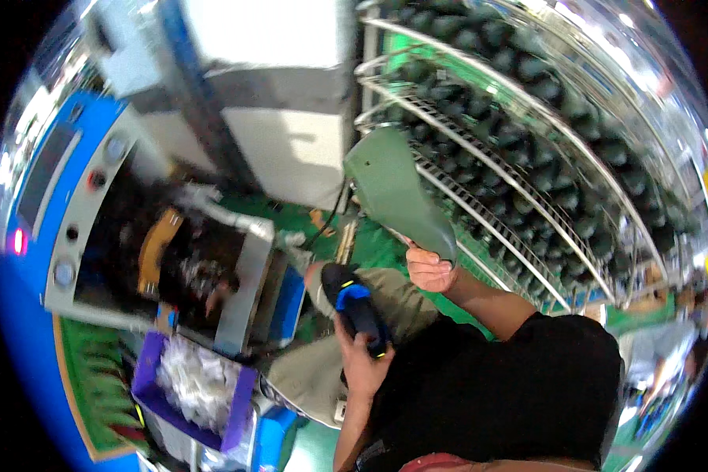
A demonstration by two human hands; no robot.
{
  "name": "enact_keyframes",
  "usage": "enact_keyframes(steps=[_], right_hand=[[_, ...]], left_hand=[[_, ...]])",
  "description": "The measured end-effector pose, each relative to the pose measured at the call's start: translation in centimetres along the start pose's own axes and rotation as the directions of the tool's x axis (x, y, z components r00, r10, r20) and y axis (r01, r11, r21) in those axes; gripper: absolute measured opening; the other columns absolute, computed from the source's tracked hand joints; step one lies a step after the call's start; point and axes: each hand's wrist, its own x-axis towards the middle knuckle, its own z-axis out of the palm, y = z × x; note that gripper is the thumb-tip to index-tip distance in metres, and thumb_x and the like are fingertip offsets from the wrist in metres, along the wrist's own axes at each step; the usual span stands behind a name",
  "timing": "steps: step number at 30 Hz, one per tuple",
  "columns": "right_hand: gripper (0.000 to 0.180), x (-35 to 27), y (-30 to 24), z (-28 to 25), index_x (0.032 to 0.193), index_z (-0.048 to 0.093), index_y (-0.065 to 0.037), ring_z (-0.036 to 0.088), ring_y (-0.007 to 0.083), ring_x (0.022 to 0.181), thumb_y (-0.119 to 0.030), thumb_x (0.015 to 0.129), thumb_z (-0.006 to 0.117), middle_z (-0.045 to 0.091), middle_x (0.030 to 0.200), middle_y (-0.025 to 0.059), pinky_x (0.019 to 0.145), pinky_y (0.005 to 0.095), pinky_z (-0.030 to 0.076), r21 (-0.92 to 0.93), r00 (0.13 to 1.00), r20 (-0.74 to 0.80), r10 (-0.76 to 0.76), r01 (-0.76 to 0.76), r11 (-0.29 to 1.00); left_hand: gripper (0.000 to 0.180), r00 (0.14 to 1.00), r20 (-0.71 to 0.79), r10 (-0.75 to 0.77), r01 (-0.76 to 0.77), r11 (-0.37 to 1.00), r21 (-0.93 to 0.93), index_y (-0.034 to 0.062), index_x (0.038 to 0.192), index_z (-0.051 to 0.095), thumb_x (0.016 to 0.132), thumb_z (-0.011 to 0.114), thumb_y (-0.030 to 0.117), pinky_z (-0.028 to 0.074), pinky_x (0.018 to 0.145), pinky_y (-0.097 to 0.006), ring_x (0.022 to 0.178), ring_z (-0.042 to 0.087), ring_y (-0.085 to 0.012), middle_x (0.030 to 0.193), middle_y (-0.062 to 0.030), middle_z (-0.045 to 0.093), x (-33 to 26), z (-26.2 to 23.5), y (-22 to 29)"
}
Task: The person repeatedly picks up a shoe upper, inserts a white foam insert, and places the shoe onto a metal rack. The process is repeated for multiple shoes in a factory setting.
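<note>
Two handheld items are shown to the right of a blue-and-grey machine (77, 212), which serves as the landmark. A dark shoe (355, 303) with a bright blue section and small yellow accents is held just right of the machine, in front of a leg in beige trousers (405, 303); the grip of the left hand (362, 363) is clamped on its near end, with the thumb laid across it. A green, foot-shaped form (393, 177) is held farther right of the machine and raised at a slant; its narrow lower end is clasped by the grip of the right hand (430, 270), with the fingers folded around it. The two items are held apart. Within the machine's dark opening, a curved orange-brown piece (159, 250) is seen. Below the machine, on the person's side, a purple box (240, 409) is filled with crumpled white material (197, 374). Well to the machine's right, a metal rack (440, 49) is densely loaded with dark, rounded objects (511, 141), whose details are blurred.
</note>
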Motion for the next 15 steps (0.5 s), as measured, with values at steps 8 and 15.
enact_keyframes(steps=[8, 15], right_hand=[[0.055, -18.3, -2.8, 11.2, 0.116, 0.063, -0.006, 0.056, 0.0279, 0.047, -0.058, 0.098, 0.062, 0.068, 0.083, 0.0227, 0.043, 0.033, 0.046, -0.779, 0.441, -0.385, -0.811, 0.316, 0.542], [0.037, -33.7, 2.5, 14.9, 0.108, 0.068, -0.008, 0.054, 0.0127, 0.058, -0.044, 0.1, 0.063, 0.06, 0.08, 0.0054, 0.043, 0.0218, 0.036, -0.495, 0.224, -0.067, -0.972, 0.838, 0.227]], left_hand=[[0.051, 0.992, 0.092, -0.089, 0.084, 0.995, 0.062, -0.0074, 0.116, 0.063, 0.08, 0.085, 0.021, 0.041, 0.114, -0.047, 0.148, 0.036, -0.0435, 0.167, -0.0257, 0.022, 0.5, 1.5, -6.0], [0.073, 0.982, 0.141, -0.129, 0.115, 0.988, 0.107, -0.0108, 0.132, 0.06, 0.081, 0.086, 0.035, 0.043, 0.112, -0.049, 0.15, 0.034, -0.0411, 0.168, -0.0241, 0.021, 2.5, 2.0, -5.5]])
